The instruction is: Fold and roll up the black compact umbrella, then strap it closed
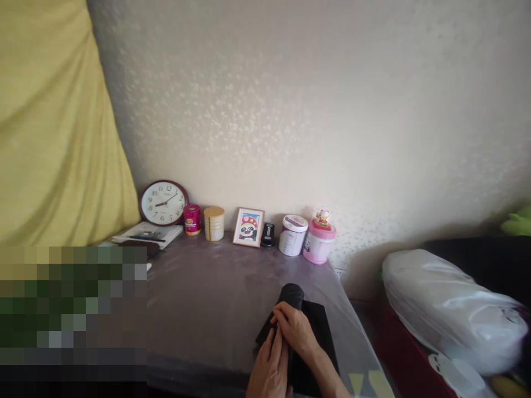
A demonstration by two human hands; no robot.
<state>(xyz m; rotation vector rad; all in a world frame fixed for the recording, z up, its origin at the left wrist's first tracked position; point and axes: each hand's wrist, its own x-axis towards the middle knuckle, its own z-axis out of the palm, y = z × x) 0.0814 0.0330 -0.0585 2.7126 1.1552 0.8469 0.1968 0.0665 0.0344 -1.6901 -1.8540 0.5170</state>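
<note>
The bench (207, 309) fills the lower middle of the frame. Black cloth (322, 326), partly rolled, lies bottom, right of centre. On it, the left hand (269, 362) lies flat; the right hand (295, 330) curls, its grip unclear.

A table (203, 315) bears a smooth grey covering. Along its rear edge stand, left to right, an oval clock (164, 203), a magenta tin (192, 220), a ribbed canister (214, 225), a framed panda picture (248, 227), a small black object (267, 235), a white tin (292, 236) and a pink jar (319, 246). Papers (148, 232) lie at the rear left; black fabric (321, 326), partly rolled, lies front right.
</note>
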